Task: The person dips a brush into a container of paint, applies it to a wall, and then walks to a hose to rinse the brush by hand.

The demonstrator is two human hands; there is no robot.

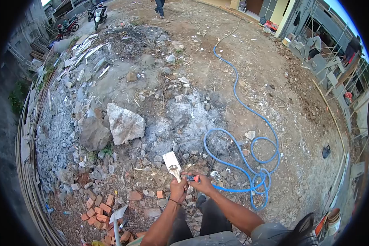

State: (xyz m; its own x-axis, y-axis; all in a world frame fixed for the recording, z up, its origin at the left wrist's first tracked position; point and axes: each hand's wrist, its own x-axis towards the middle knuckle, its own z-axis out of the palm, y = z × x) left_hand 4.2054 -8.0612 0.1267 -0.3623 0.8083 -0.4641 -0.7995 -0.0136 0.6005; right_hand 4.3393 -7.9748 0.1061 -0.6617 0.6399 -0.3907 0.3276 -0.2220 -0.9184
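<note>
In front of my body, my left hand is closed around the narrow handle of a white flat-bladed tool, its wide end pointing up and away. The blade has brown marks near the handle. Just to the right, my right hand grips the end of a blue hose, at a small red and dark fitting. This fitting points left toward the tool's handle, and the two hands are close together. From my right hand the hose runs into loose loops on the ground, then stretches far ahead.
Two large rocks sit ahead on rubble. Broken red bricks and a shovel-like blade lie at lower left. Long poles line the left edge. A person walks far ahead; others are at right near scaffolding.
</note>
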